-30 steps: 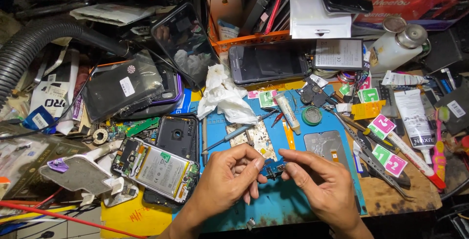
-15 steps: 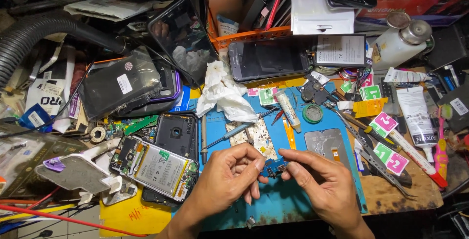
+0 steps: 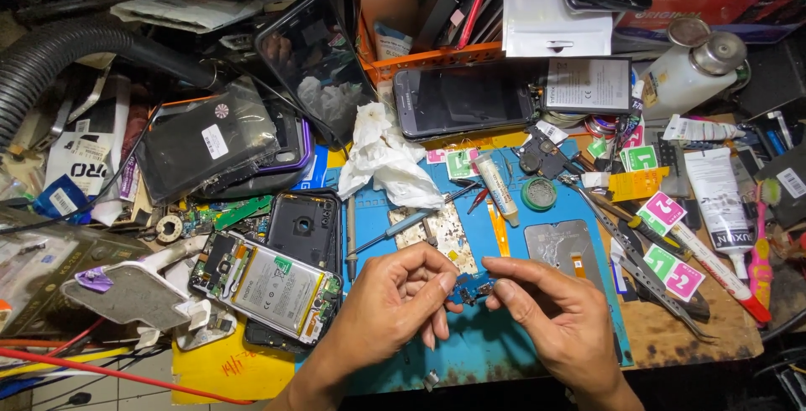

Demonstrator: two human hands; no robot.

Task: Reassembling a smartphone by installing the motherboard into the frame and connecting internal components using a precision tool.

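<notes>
Both my left hand [image 3: 395, 306] and right hand [image 3: 550, 314] pinch a small blue circuit board [image 3: 472, 287], out of the opened phone [image 3: 264, 287], not refitted.

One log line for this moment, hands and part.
left hand: pinching small blue circuit board | right hand: pinching same board | location: above blue work mat | nearby: opened phone

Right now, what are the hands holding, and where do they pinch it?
A small blue circuit board, pinched at its two ends: the left hand at its left end, the right hand at its right end, above the blue mat.
</notes>
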